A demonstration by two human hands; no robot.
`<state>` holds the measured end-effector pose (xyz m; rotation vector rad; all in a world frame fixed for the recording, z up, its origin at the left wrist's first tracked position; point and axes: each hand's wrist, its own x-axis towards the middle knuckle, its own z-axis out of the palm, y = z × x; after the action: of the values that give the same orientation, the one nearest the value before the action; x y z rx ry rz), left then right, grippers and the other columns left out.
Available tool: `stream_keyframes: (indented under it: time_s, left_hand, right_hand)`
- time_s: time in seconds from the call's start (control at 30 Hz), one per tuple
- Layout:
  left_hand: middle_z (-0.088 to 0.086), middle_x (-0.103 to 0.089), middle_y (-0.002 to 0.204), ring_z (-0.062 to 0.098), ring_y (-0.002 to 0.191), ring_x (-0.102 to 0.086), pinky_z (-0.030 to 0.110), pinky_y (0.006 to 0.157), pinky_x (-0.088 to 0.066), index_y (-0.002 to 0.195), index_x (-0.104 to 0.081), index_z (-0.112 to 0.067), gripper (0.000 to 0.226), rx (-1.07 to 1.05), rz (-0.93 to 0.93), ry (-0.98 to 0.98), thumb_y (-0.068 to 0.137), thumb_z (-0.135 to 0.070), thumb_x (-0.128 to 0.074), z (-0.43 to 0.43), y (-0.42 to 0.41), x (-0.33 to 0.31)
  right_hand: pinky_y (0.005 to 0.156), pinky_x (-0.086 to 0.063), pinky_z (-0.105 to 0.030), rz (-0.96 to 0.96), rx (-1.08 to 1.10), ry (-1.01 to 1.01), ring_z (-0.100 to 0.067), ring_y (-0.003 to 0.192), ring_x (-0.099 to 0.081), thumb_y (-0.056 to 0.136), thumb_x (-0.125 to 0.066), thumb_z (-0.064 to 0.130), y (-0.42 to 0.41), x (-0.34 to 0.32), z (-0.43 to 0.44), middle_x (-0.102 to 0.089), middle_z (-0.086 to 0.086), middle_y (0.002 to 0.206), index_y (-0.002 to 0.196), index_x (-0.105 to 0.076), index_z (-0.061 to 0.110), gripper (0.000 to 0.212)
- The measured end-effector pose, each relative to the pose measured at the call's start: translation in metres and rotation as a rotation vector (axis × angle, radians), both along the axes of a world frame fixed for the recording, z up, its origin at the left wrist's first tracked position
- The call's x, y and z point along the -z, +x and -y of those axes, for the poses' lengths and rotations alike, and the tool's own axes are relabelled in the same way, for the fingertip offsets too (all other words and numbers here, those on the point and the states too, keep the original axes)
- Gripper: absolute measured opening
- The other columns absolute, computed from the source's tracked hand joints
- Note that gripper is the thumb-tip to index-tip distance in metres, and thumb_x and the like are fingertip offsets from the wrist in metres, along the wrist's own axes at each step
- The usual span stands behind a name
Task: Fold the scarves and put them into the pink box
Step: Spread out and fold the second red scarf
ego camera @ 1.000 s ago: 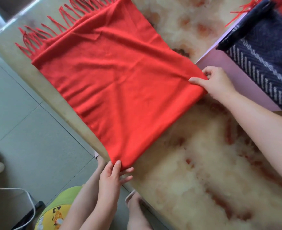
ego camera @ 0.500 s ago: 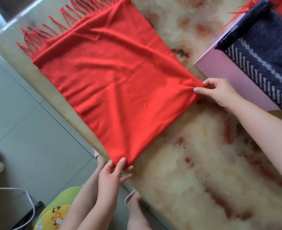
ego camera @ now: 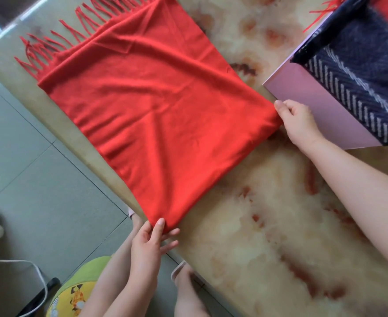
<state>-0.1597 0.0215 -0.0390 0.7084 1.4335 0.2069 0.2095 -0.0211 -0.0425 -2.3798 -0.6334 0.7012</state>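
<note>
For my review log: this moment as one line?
red scarf spread on table | left hand pinches near corner | right hand pinches corner by pink box

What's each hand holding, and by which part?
The red scarf: left hand pinches its near corner, right hand pinches the corner beside the pink box.

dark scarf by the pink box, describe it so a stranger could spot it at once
On the marbled table, look right to the pink box. A dark scarf drapes over its side. Unlike the plain red scarf spread flat beside it, this one is navy with white herringbone stripes.
</note>
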Motion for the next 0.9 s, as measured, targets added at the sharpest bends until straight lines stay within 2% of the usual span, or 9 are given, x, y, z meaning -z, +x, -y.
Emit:
stream_keyframes:
  time_s: [0.07, 0.13, 0.23, 0.37, 0.5, 0.6, 0.77, 0.83, 0.9]
  left_hand:
    - [0.007, -0.063, 0.092, 0.011, 0.065, -0.07, 0.024, 0.052, -0.056, 0.095, -0.058, -0.014, 0.015, 0.002, -0.005, 0.009, 0.098, -0.011, -0.044, 0.001, -0.002, 0.001]
    - [0.009, -0.062, 0.094, 0.012, 0.067, -0.07, 0.025, 0.052, -0.056, 0.095, -0.057, -0.015, 0.017, -0.003, 0.001, 0.006, 0.099, -0.011, -0.041, 0.001, -0.002, 0.002]
    - [0.01, -0.059, 0.097, 0.014, 0.069, -0.071, 0.026, 0.051, -0.057, 0.094, -0.054, -0.014, 0.019, -0.009, 0.011, 0.011, 0.101, -0.014, -0.036, 0.001, -0.001, 0.0]
    - [0.01, -0.059, 0.101, 0.016, 0.073, -0.071, 0.028, 0.049, -0.056, 0.097, -0.055, -0.016, 0.021, 0.006, -0.003, 0.063, 0.101, -0.018, -0.035, 0.001, -0.003, -0.002]
    - [0.022, -0.057, 0.103, 0.015, 0.072, -0.071, 0.029, 0.05, -0.056, 0.098, -0.055, -0.013, 0.021, 0.009, -0.018, 0.071, 0.101, -0.02, -0.035, 0.008, -0.005, -0.006]
    - [0.024, -0.056, 0.105, 0.014, 0.073, -0.071, 0.029, 0.051, -0.057, 0.101, -0.054, -0.011, 0.021, 0.003, -0.041, 0.077, 0.101, -0.02, -0.035, 0.013, -0.005, -0.006]
    - [0.011, -0.059, 0.106, 0.017, 0.086, -0.065, 0.037, 0.062, -0.059, 0.102, -0.06, -0.012, 0.023, 0.036, -0.057, 0.079, 0.1, -0.017, -0.037, 0.024, 0.001, -0.013]
    - [0.012, -0.058, 0.11, 0.008, 0.071, -0.068, 0.048, 0.077, -0.056, 0.111, -0.058, -0.007, 0.025, 0.03, -0.054, -0.009, 0.1, -0.015, -0.037, 0.031, 0.004, -0.017]
    - [0.011, -0.059, 0.107, 0.003, 0.064, -0.066, 0.044, 0.078, -0.056, 0.11, -0.058, -0.003, 0.024, 0.01, -0.055, -0.075, 0.1, -0.012, -0.039, 0.04, 0.006, -0.018]
  right_hand:
    - [0.076, -0.039, -0.03, -0.121, -0.08, -0.039, -0.015, 0.081, -0.049, 0.088, -0.062, 0.043, -0.001, 0.0, 0.004, -0.058, -0.004, 0.084, 0.091, -0.066, 0.011, 0.032]
    - [0.084, -0.043, -0.027, -0.217, -0.103, -0.065, -0.014, 0.091, -0.054, 0.08, -0.074, 0.031, -0.002, 0.001, 0.009, -0.064, -0.003, 0.097, 0.099, -0.069, 0.016, 0.024]
    - [0.079, -0.046, -0.025, -0.324, 0.042, 0.035, -0.013, 0.08, -0.058, 0.073, -0.078, 0.037, -0.001, -0.001, 0.016, -0.067, -0.001, 0.084, 0.085, -0.068, 0.016, 0.026]
    - [0.075, -0.039, -0.03, -0.349, 0.119, 0.089, -0.015, 0.076, -0.05, 0.055, -0.077, 0.064, 0.002, -0.007, 0.024, -0.06, -0.003, 0.08, 0.082, -0.066, 0.006, 0.065]
    - [0.064, -0.043, -0.02, -0.384, 0.182, 0.134, -0.005, 0.06, -0.051, 0.049, -0.078, 0.055, 0.003, -0.013, 0.03, -0.06, 0.01, 0.062, 0.063, -0.053, 0.018, 0.047]
    - [0.058, -0.044, -0.01, -0.429, 0.178, 0.2, 0.002, 0.054, -0.051, 0.053, -0.077, 0.049, 0.002, -0.015, 0.031, -0.061, 0.014, 0.056, 0.064, -0.051, 0.021, 0.04]
    - [0.045, -0.033, -0.01, -0.204, 0.154, 0.158, 0.005, 0.041, -0.043, 0.075, -0.077, 0.022, 0.007, -0.007, 0.037, -0.055, 0.016, 0.043, 0.063, -0.044, 0.018, 0.036]
    - [0.044, -0.03, -0.015, -0.098, 0.127, 0.075, 0.002, 0.04, -0.04, 0.075, -0.078, 0.024, 0.008, -0.001, 0.042, -0.054, 0.012, 0.043, 0.063, -0.044, 0.018, 0.037]
    - [0.051, -0.033, -0.025, -0.057, 0.117, -0.007, -0.004, 0.048, -0.041, 0.074, -0.078, 0.028, 0.009, 0.004, 0.051, -0.054, 0.002, 0.052, 0.066, -0.047, 0.017, 0.035]
